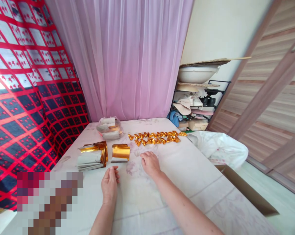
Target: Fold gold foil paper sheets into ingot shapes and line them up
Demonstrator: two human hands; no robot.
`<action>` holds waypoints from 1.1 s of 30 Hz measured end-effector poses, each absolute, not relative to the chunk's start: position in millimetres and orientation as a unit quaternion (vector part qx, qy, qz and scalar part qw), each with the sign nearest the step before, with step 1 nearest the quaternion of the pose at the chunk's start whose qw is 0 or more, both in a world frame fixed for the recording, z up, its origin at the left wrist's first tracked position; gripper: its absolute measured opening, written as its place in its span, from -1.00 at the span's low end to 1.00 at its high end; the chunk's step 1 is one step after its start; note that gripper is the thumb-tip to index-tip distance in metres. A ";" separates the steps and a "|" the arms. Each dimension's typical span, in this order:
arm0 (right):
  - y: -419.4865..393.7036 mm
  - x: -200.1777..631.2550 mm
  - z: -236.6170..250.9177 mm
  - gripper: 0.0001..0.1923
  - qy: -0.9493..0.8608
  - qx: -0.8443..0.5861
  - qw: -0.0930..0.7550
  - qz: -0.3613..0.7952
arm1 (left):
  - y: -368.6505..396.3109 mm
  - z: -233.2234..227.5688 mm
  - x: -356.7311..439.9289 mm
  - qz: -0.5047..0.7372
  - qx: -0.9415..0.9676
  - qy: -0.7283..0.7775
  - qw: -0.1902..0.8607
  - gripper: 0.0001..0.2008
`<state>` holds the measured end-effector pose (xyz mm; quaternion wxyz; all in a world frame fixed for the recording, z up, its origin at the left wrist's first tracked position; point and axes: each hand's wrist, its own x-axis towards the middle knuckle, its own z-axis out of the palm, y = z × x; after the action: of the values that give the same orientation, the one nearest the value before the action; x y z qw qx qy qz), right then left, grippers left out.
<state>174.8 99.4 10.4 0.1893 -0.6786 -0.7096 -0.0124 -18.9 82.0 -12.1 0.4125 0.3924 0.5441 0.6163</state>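
My left hand (109,184) rests on the pale table (186,176), fingers loosely together, holding nothing, just below a stack of gold foil sheets (120,152). My right hand (150,163) lies flat on the tabletop with fingers apart, empty, below a row of several folded gold foil pieces (155,137). A larger pile of gold and white sheets (92,157) sits left of the small stack. A clear plastic bag of white papers (109,127) stands behind them.
A pink curtain (128,58) hangs behind the table and a red and black patterned cloth (27,98) covers the left side. A white plastic bag (218,148) lies off the table's right edge. Cluttered shelves (198,98) stand at the back right beside wooden doors.
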 end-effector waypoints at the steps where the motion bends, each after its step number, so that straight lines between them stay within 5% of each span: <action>1: 108.6 172.9 16.4 -0.66 -0.717 -0.672 0.183 -0.019 | 81.6 -12.3 -19.2 0.623 0.380 0.541 0.418 -0.35; 16: 249.2 135.6 28.3 -0.69 -0.735 -0.673 0.072 -0.028 | 79.3 -22.1 -17.6 0.627 0.320 0.547 0.453 -0.34; 24: 173.6 169.0 60.8 -0.65 -0.745 -0.648 0.158 -0.017 | 76.5 -19.6 -12.0 0.598 0.413 0.546 0.417 -0.41; 33: 60.8 175.1 27.4 -0.73 -0.779 -0.571 0.247 0.077 | 63.8 -10.1 4.4 0.499 0.586 0.517 0.375 -0.43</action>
<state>175.1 60.8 27.4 0.2472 -0.5706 -0.7794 0.0771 4.4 63.8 -10.1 0.3748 0.5856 0.5172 0.4991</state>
